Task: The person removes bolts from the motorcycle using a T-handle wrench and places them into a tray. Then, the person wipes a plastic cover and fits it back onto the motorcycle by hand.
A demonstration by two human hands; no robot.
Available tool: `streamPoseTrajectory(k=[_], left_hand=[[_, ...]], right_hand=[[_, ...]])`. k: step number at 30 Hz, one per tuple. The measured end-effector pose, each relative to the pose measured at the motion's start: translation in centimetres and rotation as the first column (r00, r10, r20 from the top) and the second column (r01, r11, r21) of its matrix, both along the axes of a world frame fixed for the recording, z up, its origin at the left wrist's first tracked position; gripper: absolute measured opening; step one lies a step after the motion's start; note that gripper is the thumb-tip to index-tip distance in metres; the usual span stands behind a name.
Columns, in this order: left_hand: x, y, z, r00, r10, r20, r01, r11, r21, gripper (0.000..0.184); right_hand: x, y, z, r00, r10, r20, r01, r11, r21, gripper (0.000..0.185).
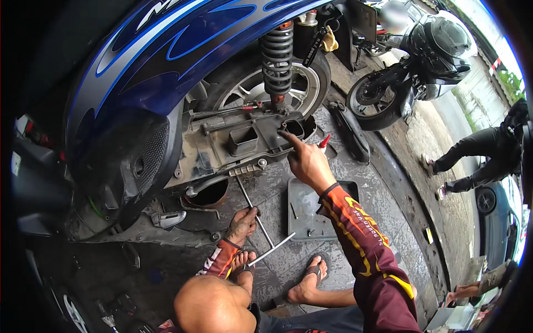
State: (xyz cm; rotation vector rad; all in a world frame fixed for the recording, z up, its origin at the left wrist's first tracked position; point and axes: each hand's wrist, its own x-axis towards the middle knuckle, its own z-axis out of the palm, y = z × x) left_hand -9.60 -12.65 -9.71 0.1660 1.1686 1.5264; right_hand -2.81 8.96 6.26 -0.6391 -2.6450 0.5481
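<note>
Your left hand point(242, 226) has its fingers clamped round the shaft of the T-handle wrench point(266, 233), partway up from the crossbar point(282, 243). Wrench is over the floor point(272, 194), just below the lower edge of the case point(266, 141) on the blue scooter point(139, 72); can't tell if its far end is seated on anything. Your right hand point(311, 162): index stretched to the case near the round opening point(292, 127) at its right end, other fingers curled. Contact unclear; can't tell if anything is tucked inside.

Handling, my read: wrench is stiff steel, moderate weight, hard to damage, slick if oily. Crossbar for torque, shaft for steadying. Case should be rigid and greasy; brace on its outer edge.

Looks: wrench is slim, straight, silvery metal. Case is grey-brown, grimy, with a squarish opening point(242, 139) midway. Loose bolts point(293, 210) lie near the left and bottom edges of the tray point(302, 198).
</note>
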Motion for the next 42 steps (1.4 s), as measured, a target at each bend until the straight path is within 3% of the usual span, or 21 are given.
streamPoseTrajectory(k=[1, 5, 7, 10, 11, 12, 13, 14, 15, 18, 20, 24, 29, 30, 33, 34, 35, 36, 37, 41, 42], left_hand=[[0.0, 0.0, 0.1, 1.0, -0.003, -0.001, 0.003, 1.0, -0.003, 0.026], [0.0, 0.0, -0.2, 1.0, -0.02, 0.009, 0.02, 1.0, -0.017, 0.026], [-0.1, 0.0, 0.4, 0.999, -0.039, 0.011, 0.039, 0.999, -0.012, 0.025], [0.1, -0.1, -0.2, 1.0, -0.002, 0.028, 0.002, 1.0, -0.015, 0.027], [-0.2, -0.1, -0.5, 1.0, -0.011, 0.007, 0.01, 0.999, 0.031, 0.028], [-0.3, -0.2, -0.5, 1.0, -0.014, 0.021, 0.014, 1.0, 0.01, 0.028], [-0.5, -0.1, -0.5, 0.999, -0.019, 0.026, 0.019, 1.0, 0.011, 0.028], [-0.5, -0.1, -0.5, 0.999, -0.025, 0.03, 0.025, 0.999, 0.02, 0.028], [-0.5, 0.0, -0.6, 0.999, -0.03, 0.039, 0.029, 0.999, 0.025, 0.028], [-0.5, -0.1, -0.5, 0.998, -0.05, 0.028, 0.05, 0.998, 0.033, 0.028], [-0.5, 0.0, -0.4, 0.998, -0.052, 0.024, 0.051, 0.998, 0.033, 0.028], [-0.4, 0.0, 1.3, 0.997, -0.046, 0.057, 0.047, 0.999, -0.002, 0.028], [-0.5, -1.7, 1.4, 0.999, -0.039, 0.029, 0.041, 0.997, -0.068, 0.031], [-0.2, -2.3, 1.8, 0.992, 0.07, -0.101, -0.075, 0.996, -0.045, 0.033], [1.7, -5.1, 0.4, 0.822, 0.256, -0.509, -0.19, 0.965, 0.18, 0.035], [2.4, -6.8, -0.5, 0.626, 0.195, -0.755, -0.079, 0.979, 0.187, 0.04], [2.9, -8.0, -0.1, 0.284, 0.157, -0.946, 0.088, 0.978, 0.189, 0.049], [4.3, -8.4, 1.4, 0.073, 0.097, -0.993, 0.138, 0.985, 0.106, 0.054], [4.7, -8.0, 2.2, 0.089, 0.185, -0.979, 0.274, 0.94, 0.203, 0.056], [3.8, -4.7, 1.8, 0.108, 0.321, -0.941, 0.345, 0.876, 0.338, 0.054], [3.0, -3.1, 3.2, 0.008, 0.319, -0.948, 0.488, 0.826, 0.282, 0.047]], right_hand=[[-0.5, 0.2, 0.3, 0.99, -0.003, -0.142, 0.003, 1.0, 0.0, 0.055], [-3.6, 1.8, 2.4, 0.936, -0.091, -0.34, 0.06, 0.993, -0.099, 0.061], [-4.7, 2.3, 3.9, 0.894, -0.057, -0.444, -0.096, 0.944, -0.315, 0.059], [-3.5, 1.4, 4.2, 0.863, -0.144, -0.485, -0.039, 0.936, -0.349, 0.052], [-2.9, 1.4, 2.2, 0.784, -0.127, -0.607, -0.029, 0.97, -0.24, 0.046], [-0.9, -1.1, 2.9, 0.869, -0.109, -0.483, 0.027, 0.985, -0.173, 0.042], [1.0, -2.4, 1.1, 0.899, 0.077, -0.431, -0.149, 0.979, -0.136, 0.051], [3.7, -4.3, 0.1, 0.953, 0.263, -0.152, -0.247, 0.962, 0.118, 0.064], [5.6, -6.9, 0.7, 0.918, 0.367, 0.152, -0.376, 0.926, 0.036, 0.073], [9.0, -10.1, -4.3, 0.862, 0.484, 0.15, -0.491, 0.871, 0.011, 0.076], [9.8, -10.0, -5.3, 0.876, 0.421, 0.234, -0.456, 0.882, 0.12, 0.077], [10.3, -12.8, -11.7, 0.901, 0.294, 0.319, -0.319, 0.947, 0.028, 0.071], [9.3, -14.4, -14.7, 0.978, 0.209, 0.019, -0.203, 0.965, -0.165, 0.058], [9.1, -15.0, -14.7, 0.979, 0.193, -0.068, -0.203, 0.961, -0.188, 0.059], [9.4, -14.2, -13.0, 0.971, 0.231, -0.061, -0.239, 0.938, -0.252, 0.066], [9.7, -13.7, -12.4, 0.969, 0.239, 0.064, -0.212, 0.935, -0.284, 0.073], [9.7, -13.1, -12.4, 0.973, 0.223, 0.053, -0.199, 0.937, -0.286, 0.073], [9.6, -12.6, -12.5, 0.974, 0.228, -0.01, -0.223, 0.939, -0.263, 0.074], [9.7, -12.7, -12.7, 0.969, 0.235, -0.07, -0.245, 0.937, -0.248, 0.075], [9.5, -14.4, -13.0, 0.973, 0.232, 0.005, -0.216, 0.91, -0.355, 0.075], [9.7, -15.0, -13.9, 0.977, 0.187, -0.105, -0.209, 0.942, -0.262, 0.084]])
